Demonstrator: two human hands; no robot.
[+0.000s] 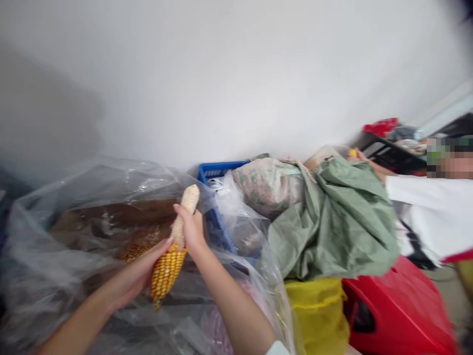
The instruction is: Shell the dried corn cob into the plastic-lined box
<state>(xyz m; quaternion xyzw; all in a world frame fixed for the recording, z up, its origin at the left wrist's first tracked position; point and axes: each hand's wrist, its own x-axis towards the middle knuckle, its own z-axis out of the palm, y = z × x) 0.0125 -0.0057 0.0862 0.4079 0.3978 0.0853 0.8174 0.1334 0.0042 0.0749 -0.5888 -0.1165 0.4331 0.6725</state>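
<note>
Pale blank wall [221,84] behind, clutter along its foot: blue crate [207,170], patterned sack [269,185], green sheet [340,222], yellow bag [318,310], red plastic item [402,305]. Co-worker's white sleeve [424,197] at far right, that person's hand [364,160] beside a small yellow piece. Corn cob [178,241] is held up over clear plastic [40,217], which spreads around brown material [88,217] with loose kernels [138,251] on it. Right hand [192,229]: fingers wrapped around the bare upper part. Left hand [138,276]: thumb pressed at the kernel line, palm along the lower part; remaining fingers mostly hidden, exact grip can't tell.

Risks, my judgement: kernels coming off under hard thumb pressure could skip past the plastic's right edge towards the crate or yellow bag. Loose plastic looks floppy; a forearm brushing it could fold it inward and let kernels escape. Cob might twist or slip if the right-hand grip slackens.

Long axis runs diagonally, steep, lower left to upper right. Bare end points up and right, towards the wall; kernel-covered, tapered tip points down and slightly left, back towards the wearer.
</note>
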